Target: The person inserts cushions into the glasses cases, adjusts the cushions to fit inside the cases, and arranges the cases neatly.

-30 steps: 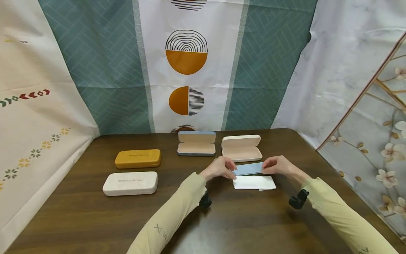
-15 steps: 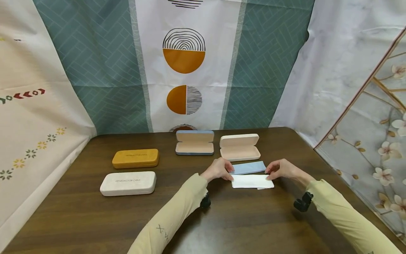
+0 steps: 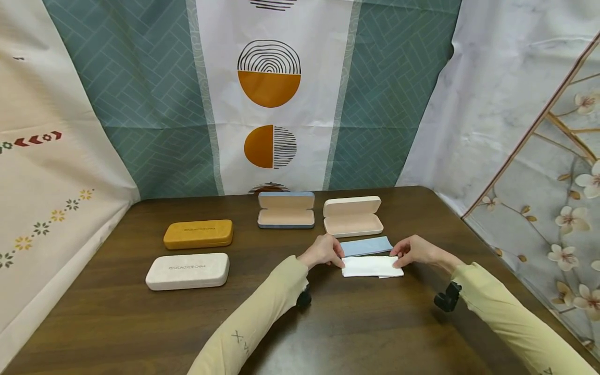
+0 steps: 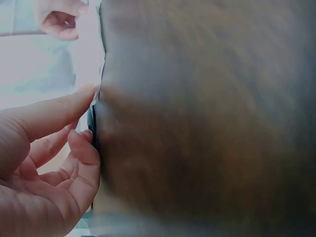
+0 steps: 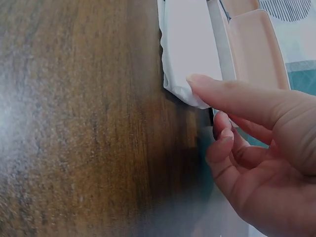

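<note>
Thumbs and fingers of the left hand (image 3: 324,251) and right hand (image 3: 416,251) pinch opposite ends of the folded white cloth (image 3: 367,266), right of the worktop's (image 3: 356,328) middle; toward its far edge lie the blue cloth (image 3: 367,246), just beside, then the open white case (image 3: 352,225). Gripping only the top layer could let the fold slip open; crowding could skew the blue cloth

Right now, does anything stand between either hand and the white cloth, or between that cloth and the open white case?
Nothing visible separates the left hand or right hand from the white cloth; both pinch it. The blue cloth lies between it and the open white case.
</note>
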Tool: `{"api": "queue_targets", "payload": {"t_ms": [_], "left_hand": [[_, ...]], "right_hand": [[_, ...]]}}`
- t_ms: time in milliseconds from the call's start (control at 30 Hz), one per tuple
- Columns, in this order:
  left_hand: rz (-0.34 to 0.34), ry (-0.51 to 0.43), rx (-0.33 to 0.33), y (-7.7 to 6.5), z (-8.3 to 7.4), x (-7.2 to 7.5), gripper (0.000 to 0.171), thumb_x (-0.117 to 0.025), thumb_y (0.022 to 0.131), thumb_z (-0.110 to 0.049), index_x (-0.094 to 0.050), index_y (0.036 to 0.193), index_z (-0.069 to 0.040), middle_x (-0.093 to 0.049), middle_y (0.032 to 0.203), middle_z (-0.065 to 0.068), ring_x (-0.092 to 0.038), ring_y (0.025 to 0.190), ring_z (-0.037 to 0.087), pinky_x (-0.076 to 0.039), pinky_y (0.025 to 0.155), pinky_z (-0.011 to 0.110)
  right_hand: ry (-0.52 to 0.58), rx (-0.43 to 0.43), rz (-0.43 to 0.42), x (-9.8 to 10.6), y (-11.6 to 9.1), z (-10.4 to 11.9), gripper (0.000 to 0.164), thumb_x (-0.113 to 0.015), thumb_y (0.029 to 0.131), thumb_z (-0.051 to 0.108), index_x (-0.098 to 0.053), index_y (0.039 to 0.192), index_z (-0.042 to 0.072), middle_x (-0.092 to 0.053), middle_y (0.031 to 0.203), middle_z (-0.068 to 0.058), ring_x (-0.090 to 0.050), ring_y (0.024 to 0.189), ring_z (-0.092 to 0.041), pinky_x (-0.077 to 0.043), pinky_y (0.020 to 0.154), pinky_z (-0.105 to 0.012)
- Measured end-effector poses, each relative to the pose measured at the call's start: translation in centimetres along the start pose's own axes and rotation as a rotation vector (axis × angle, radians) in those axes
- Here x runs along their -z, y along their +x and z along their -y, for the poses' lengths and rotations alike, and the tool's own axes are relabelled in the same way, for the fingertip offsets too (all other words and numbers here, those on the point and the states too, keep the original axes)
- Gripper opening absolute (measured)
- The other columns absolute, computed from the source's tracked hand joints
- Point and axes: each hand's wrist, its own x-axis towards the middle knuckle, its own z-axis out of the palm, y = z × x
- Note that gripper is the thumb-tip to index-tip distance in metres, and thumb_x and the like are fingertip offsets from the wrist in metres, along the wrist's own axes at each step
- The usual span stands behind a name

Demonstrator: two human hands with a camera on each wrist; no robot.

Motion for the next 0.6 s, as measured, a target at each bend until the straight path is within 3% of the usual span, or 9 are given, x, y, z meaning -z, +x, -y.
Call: {"api": "queue_targets", "payload": {"t_ms": [167, 400, 500, 600], "left_hand": [[-0.010, -0.037, -0.016, -0.25, -0.34, -0.06, 0.013, -0.078, 0.067, 0.000, -0.065, 0.068, -0.004, -0.056, 0.058, -0.003, -0.045, 0.046, 0.009, -0.040, 0.045, 0.020], [-0.062, -0.103, -0.078, -0.24, -0.24, -0.13, 0.014, -0.074, 0.072, -0.001, -0.061, 0.071, -0.004, -0.055, 0.063, -0.002, -0.046, 0.057, 0.009, -0.039, 0.053, 0.021], [-0.069, -0.183, -0.066, -0.09, -0.11, -0.28, 0.013, -0.071, 0.075, 0.001, -0.059, 0.073, -0.002, -0.055, 0.064, -0.001, -0.049, 0.060, 0.009, -0.044, 0.056, 0.021], [-0.083, -0.322, -0.045, -0.04, -0.08, -0.38, 0.012, -0.067, 0.077, 0.006, -0.056, 0.077, 0.002, -0.054, 0.066, 0.002, -0.053, 0.061, 0.011, -0.050, 0.058, 0.026]], "right_hand": [[0.012, 0.010, 0.010, 0.04, 0.00, -0.03, 0.020, -0.075, 0.073, 0.007, -0.062, 0.084, -0.003, -0.055, 0.071, -0.006, -0.048, 0.062, -0.015, -0.040, 0.054, -0.025], [0.107, 0.013, 0.006, 0.16, -0.15, -0.25, 0.020, -0.072, 0.076, 0.005, -0.058, 0.086, -0.006, -0.058, 0.074, -0.008, -0.050, 0.063, -0.015, -0.043, 0.055, -0.029], [0.169, -0.015, 0.011, 0.19, -0.14, -0.23, 0.023, -0.071, 0.077, 0.003, -0.055, 0.089, -0.008, -0.058, 0.077, -0.009, -0.052, 0.065, -0.015, -0.047, 0.057, -0.030], [0.269, -0.064, -0.001, 0.23, -0.14, -0.24, 0.028, -0.070, 0.077, 0.003, -0.050, 0.093, -0.010, -0.057, 0.077, -0.008, -0.054, 0.068, -0.016, -0.051, 0.061, -0.034]]}}
